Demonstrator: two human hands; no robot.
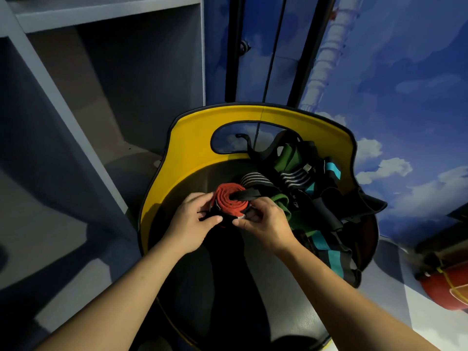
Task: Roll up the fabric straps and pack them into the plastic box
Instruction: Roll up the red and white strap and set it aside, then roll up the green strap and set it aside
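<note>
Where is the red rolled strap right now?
Head view, centre: the red rolled strap is held between the left hand and right hand, over the chair seat.

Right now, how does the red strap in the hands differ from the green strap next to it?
The red strap is wound into a tight coil; the green strap lies loose and crumpled. The red strap is held by the left hand and right hand; the green strap rests in the pile on the chair, beside the right hand's knuckles. Both are fabric with black parts.
</note>
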